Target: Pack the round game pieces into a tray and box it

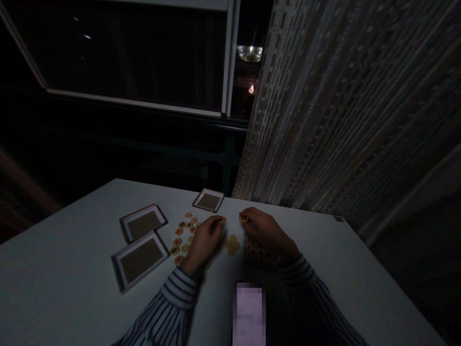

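Both hands were out over the flat white tabletop [331,274], and both were pinching! The left hand [203,242] had thumb and forefinger pressed about a small pale-yellow round disc [224,219], its face mostly hidden; across a narrow gap, the right hand [268,230] had its fingers closed on a yellow round disc with dark markings [243,218].

Just nearer the body than the right fingers, partly under the palm, sat close-packed rows of dark-patterned round discs [261,253]. Between the hands, a flower-like cluster of plain yellow discs [232,245]; left of the left fingers, a loose scatter of yellow discs with red and black markings [177,241].

The step in hand looked like single-disc handling, one to each hand. The next move seemed to call for light pinches and a lifted right wrist, since a low sweep could have nudged those rows.

And the room? Two shallow brown-floored rectangular trays [141,260] hemmed in the far left, with a smaller brown-floored tray [208,201] beyond the left fingers. The back edge ran close past the right fingers, a pale stringy curtain [288,110] behind it. The widest space lay right of the right hand, out to the slanting side edge.
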Available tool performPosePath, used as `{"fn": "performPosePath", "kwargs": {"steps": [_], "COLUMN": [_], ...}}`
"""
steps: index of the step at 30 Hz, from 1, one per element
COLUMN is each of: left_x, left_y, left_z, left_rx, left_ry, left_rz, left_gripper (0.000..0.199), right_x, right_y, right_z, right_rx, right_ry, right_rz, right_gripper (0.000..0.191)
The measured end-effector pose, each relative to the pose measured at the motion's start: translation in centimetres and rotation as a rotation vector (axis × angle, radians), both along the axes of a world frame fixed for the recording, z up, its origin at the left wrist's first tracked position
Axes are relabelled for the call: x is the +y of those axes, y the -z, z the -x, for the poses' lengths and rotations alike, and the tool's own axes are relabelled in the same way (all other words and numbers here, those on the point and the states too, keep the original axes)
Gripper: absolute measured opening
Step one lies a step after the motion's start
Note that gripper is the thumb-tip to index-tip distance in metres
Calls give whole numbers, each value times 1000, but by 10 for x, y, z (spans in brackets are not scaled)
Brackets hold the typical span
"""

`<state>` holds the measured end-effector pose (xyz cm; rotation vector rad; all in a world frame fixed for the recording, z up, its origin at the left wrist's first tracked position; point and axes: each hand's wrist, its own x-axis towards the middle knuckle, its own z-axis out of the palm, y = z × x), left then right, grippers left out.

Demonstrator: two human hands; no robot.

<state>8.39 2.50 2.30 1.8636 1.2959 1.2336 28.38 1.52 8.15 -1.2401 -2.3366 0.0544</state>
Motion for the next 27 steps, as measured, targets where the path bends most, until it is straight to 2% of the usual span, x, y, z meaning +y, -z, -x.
{"fn": "performPosePath", "kwargs": {"steps": [11,23,27], "left_x": [4,24,25], "left_y": [-10,-19,-20], "left_z": [-34,-78,-84], "left_rx": [-42,-111,-108], "left_ry": [67,141,177], "left_rz": [11,35,68], "left_gripper": [29,26,26], "right_x": [-6,-4,-5], "right_y": [6,7,10], "right_z": [-29,-57,-61], "right_rx": [94,117,118], "right_ry": [38,68,77], "right_rz": [-37,-52,-57], "right_gripper": [27,26,26]}}
